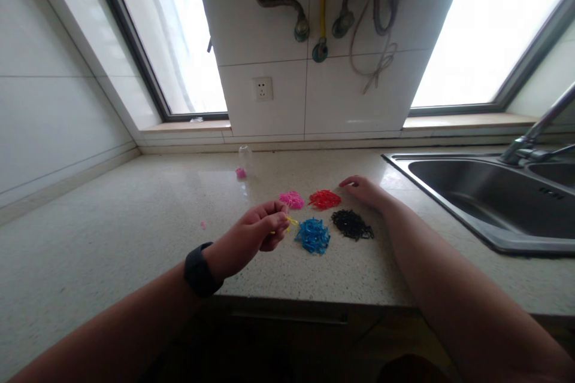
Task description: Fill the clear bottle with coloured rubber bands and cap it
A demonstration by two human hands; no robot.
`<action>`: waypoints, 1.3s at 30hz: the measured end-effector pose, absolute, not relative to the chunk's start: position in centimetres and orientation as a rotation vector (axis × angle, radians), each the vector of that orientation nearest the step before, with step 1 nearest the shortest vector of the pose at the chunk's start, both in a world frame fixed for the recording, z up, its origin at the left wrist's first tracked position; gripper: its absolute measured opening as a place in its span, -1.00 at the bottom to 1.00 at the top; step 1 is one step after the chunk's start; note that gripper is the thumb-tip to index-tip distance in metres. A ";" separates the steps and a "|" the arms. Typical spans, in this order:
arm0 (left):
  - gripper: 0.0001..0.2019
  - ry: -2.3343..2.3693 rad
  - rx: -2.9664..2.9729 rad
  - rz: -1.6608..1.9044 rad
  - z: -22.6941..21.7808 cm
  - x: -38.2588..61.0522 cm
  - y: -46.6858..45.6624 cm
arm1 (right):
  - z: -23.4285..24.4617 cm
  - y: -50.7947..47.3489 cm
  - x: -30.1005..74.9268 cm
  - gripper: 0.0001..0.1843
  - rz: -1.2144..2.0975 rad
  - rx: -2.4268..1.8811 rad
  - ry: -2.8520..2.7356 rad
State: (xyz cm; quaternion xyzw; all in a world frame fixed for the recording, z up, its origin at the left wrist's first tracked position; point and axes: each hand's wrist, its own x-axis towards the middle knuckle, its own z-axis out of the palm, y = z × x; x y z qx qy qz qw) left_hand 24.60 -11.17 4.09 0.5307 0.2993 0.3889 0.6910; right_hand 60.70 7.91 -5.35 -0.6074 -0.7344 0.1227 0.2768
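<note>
My left hand [265, 226], with a dark watch [203, 270] on its wrist, is closed in a pinch on small yellow rubber bands [292, 221] whose ends stick out past the fingertips. Just beyond those fingers lies a pile of pink bands [291, 200]. To their right is a heap of blue bands [313, 236]. My right hand [363, 189] rests low over the counter with its fingers extended, just right of the red bands [324, 199]. Nothing shows in it. Nearer to me than that hand lies a pile of black bands [353, 224].
A clear plastic bottle or cup [245, 157] stands near the wall beside a pink cap-like piece [241, 173]. A tiny pink bit [203, 225] lies on the speckled counter [148, 221]. At the right are a steel sink [458, 191] and a faucet [523, 146].
</note>
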 end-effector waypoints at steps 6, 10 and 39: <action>-0.70 0.670 1.177 0.873 3.7 24.6 -11.0 | -5.2 7.7 60.5 -0.70 0.323 -1.648 -1.974; -0.70 0.651 1.176 0.870 3.4 24.4 -10.8 | -5.1 7.6 60.4 -0.70 0.291 -1.626 -2.003; -0.78 0.973 1.774 0.890 3.4 20.8 -7.0 | -4.8 7.6 60.2 -0.72 0.264 -1.647 -2.036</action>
